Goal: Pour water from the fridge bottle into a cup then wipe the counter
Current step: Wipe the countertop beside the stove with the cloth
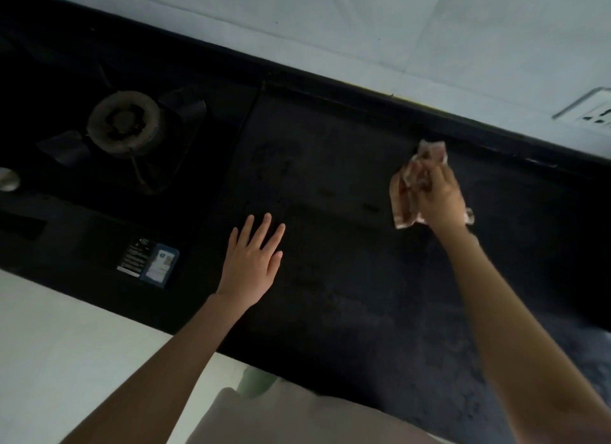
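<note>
Cloth (pixel 417 182) is gripped, bunched, by the right hand (pixel 441 199) over the dark counter (pixel 347 278); the left hand (pixel 253 262) is held flat, fingers spread.

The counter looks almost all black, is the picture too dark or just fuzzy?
Head view: mostly dark, since the black counter and gas burner swallow the dim light; the pale wall stays grey; the cloth in the right hand is a bit blurred; the open left hand looks sharper; the wide lens tilts the edges.
</note>
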The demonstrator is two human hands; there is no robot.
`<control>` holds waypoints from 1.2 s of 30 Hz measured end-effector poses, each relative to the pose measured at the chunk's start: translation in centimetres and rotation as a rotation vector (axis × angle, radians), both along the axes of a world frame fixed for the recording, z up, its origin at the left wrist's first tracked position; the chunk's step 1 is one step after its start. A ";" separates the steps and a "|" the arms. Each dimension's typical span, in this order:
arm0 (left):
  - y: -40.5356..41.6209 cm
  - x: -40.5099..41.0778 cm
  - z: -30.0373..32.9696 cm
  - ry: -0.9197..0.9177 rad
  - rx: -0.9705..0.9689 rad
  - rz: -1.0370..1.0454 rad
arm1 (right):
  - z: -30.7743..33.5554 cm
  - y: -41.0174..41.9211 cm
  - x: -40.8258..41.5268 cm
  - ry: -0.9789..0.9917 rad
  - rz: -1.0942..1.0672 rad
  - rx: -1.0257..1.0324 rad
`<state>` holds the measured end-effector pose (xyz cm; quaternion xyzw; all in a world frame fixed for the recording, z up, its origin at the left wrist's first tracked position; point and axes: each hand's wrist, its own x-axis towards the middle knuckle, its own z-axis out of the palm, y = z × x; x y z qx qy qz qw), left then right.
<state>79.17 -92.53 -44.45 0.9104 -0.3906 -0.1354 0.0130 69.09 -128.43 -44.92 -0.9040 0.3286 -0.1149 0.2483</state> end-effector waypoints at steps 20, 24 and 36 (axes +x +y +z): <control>0.1 0.0 -0.5 -0.004 -0.042 0.019 | -0.7 6.0 6.1 -0.030 0.326 0.006; 0.1 -0.1 -0.5 -0.018 -0.047 0.020 | -0.5 4.3 14.8 0.068 0.225 -0.004; 0.2 -0.1 -0.3 -0.009 -0.027 0.023 | -0.4 11.3 8.5 -0.044 0.592 -0.033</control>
